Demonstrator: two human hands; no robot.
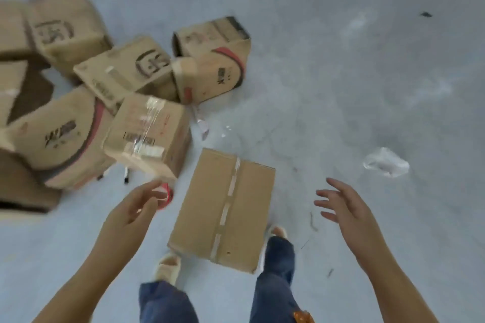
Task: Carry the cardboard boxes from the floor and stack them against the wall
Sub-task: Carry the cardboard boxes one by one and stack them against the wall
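A plain taped cardboard box (pixel 223 210) lies flat on the grey floor right in front of my feet. My left hand (pixel 133 207) hovers to its left with relaxed fingers and holds nothing. My right hand (pixel 341 204) is spread open to the box's right, also apart from it. A heap of several printed cardboard boxes (pixel 123 73) lies tumbled at the left; the nearest of them, a box with a barcode label (pixel 149 134), is tilted just beyond my left hand.
A crumpled clear plastic bag (pixel 385 162) lies on the floor at the right. A red tape roll (pixel 166 194) sits by my left fingers, and a dark marker (pixel 126 176) lies under the tilted box. Bare floor (pixel 341 73) spreads to the right.
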